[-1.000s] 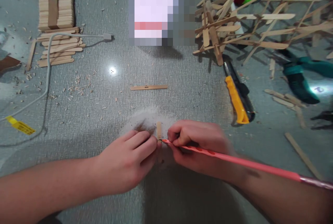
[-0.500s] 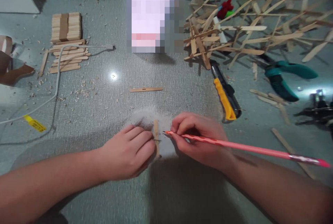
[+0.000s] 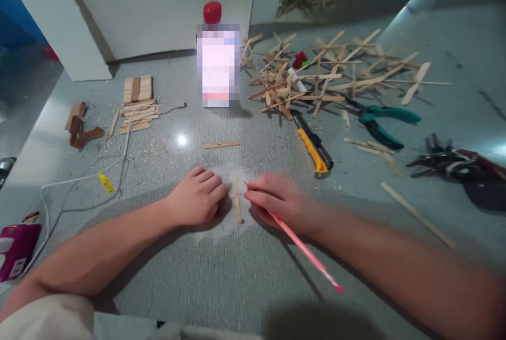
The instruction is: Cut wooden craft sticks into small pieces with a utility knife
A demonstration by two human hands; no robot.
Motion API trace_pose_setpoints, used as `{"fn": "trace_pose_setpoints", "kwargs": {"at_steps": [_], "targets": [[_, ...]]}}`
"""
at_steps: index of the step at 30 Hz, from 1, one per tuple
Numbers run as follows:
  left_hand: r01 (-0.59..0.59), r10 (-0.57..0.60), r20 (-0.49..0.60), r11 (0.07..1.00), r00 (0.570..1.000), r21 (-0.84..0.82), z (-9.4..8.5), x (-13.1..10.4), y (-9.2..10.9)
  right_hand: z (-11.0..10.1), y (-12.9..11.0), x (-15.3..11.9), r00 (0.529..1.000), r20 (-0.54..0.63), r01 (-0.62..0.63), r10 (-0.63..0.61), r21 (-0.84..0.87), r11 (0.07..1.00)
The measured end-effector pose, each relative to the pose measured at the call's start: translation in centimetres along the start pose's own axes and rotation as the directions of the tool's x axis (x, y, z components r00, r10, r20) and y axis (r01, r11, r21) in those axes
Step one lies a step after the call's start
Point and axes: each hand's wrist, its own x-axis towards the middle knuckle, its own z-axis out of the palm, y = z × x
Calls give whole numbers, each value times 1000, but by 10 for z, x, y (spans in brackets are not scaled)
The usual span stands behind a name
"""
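Note:
A short wooden craft stick (image 3: 237,202) with small pencil marks lies upright in view on the dusty grey surface, between my hands. Curled into a loose fist, my left hand (image 3: 200,197) rests just left of this stick, a small gap between them; its fingertips are partly hidden. My right hand (image 3: 279,200) grips a pink pencil (image 3: 302,248), whose tip pokes out past the fingers just right of the stick and whose eraser end slants toward me. Farther off lies a second craft stick (image 3: 222,145) with a small dark slot or mark.
Bundled craft sticks (image 3: 138,88) and loose ones lie left, beside a white cable (image 3: 127,142). A heap of glued or crossed sticks (image 3: 332,76) fills the back right, with a yellow utility knife (image 3: 313,145) and teal-handled pliers (image 3: 383,124) before it. A pixelated phone-like screen (image 3: 217,71) stands ahead.
My view has pulled back and tilted up. The left hand has drawn slightly away from the stick. In the right hand, the pencil has swung so its eraser end points down toward me.

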Motion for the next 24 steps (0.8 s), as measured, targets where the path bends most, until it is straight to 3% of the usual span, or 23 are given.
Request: {"fn": "trace_pose_setpoints", "kwargs": {"at_steps": [3,7,16,20,24], "targets": [[-24,24,-6,1000,1000,5,4,1,-7,6,7,4,1000,12,-4,6,-111,994],[0,1,-47,1000,999,19,8,1,-11,13,21,7,988,9,-147,155,-266,953],[141,-132,-116,987,984,77,25,-12,-21,18,44,6,869,-24,-433,494,-519,737],[201,-188,-122,974,975,101,28,-16,-21,13,43,6,822,-22,-476,570,-577,664],[221,-209,-106,968,972,117,29,-18,-20,11,40,6,805,4,-467,594,-613,637]]}}
